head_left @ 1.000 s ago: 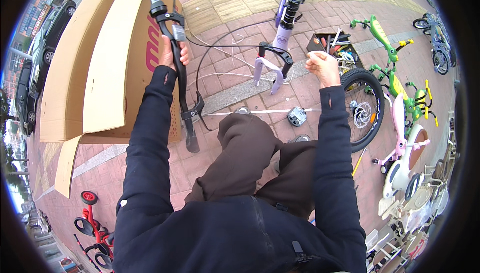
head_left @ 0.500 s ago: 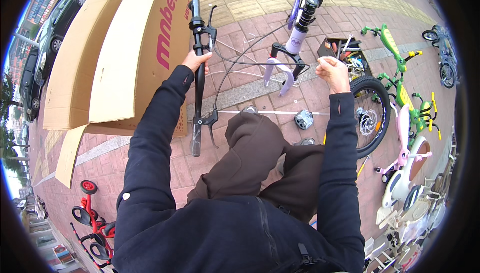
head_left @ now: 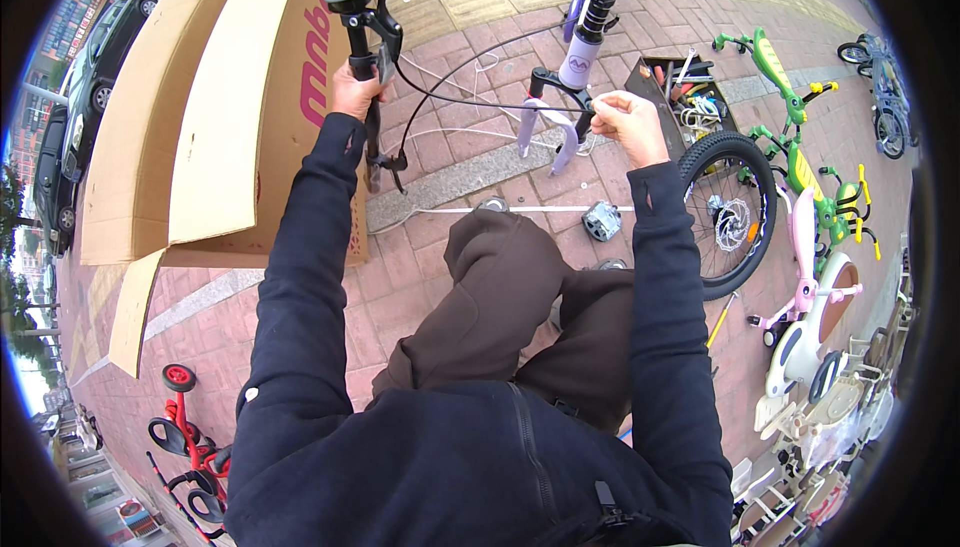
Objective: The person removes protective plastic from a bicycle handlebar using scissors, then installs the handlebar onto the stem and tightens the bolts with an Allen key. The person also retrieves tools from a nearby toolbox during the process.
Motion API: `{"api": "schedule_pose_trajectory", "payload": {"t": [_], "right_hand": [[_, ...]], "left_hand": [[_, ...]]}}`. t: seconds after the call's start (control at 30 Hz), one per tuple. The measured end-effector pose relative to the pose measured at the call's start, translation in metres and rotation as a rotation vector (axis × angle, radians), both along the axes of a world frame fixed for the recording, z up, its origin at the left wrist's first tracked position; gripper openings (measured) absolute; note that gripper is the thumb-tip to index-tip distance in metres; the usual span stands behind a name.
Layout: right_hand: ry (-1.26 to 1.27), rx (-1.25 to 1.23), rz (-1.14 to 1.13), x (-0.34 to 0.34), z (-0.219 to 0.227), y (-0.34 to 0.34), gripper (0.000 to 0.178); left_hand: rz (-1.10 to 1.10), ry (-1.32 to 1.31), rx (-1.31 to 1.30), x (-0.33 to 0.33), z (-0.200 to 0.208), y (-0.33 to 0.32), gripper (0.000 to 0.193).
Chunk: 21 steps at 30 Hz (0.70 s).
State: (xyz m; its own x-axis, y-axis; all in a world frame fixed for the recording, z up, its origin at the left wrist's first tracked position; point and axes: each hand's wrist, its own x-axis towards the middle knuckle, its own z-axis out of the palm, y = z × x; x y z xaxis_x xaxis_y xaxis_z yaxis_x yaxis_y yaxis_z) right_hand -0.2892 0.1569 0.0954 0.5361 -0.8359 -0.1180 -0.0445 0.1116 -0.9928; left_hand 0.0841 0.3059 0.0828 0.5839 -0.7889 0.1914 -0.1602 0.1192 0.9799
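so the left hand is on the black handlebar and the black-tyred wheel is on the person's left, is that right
Not quite: the black-tyred wheel is on the person's right, near the toolbox, as the head view shows. The left hand is on the black handlebar.

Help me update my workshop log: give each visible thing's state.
Left hand, closed around handlebar
Handlebar, held, off the frame
Right hand, fingertips pinched together
Black cable, stretched toward right hand
Bicycle fork, without a wheel
Wheel, detached, tyre fitted
Cardboard box, open, flap hanging
Toolbox, open, filled with tools
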Motion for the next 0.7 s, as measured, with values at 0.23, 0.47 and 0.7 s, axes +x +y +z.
{"api": "schedule_pose_trajectory", "payload": {"t": [0.23, 0.47, 0.7], "right_hand": [[0.032, -0.017, 0.061, 0.012, -0.009, 0.004, 0.016], [0.048, -0.026, 0.092, 0.021, -0.016, 0.009, 0.015], [-0.085, 0.0, 0.1, 0.01, 0.014, 0.008, 0.017]], "left_hand": [[0.132, -0.181, -0.313, -0.008, 0.021, 0.01, 0.028], [0.044, -0.917, -0.397, -0.06, 0.081, 0.017, 0.02], [-0.227, -1.356, -0.46, -0.091, 0.125, 0.009, 0.019]]}}
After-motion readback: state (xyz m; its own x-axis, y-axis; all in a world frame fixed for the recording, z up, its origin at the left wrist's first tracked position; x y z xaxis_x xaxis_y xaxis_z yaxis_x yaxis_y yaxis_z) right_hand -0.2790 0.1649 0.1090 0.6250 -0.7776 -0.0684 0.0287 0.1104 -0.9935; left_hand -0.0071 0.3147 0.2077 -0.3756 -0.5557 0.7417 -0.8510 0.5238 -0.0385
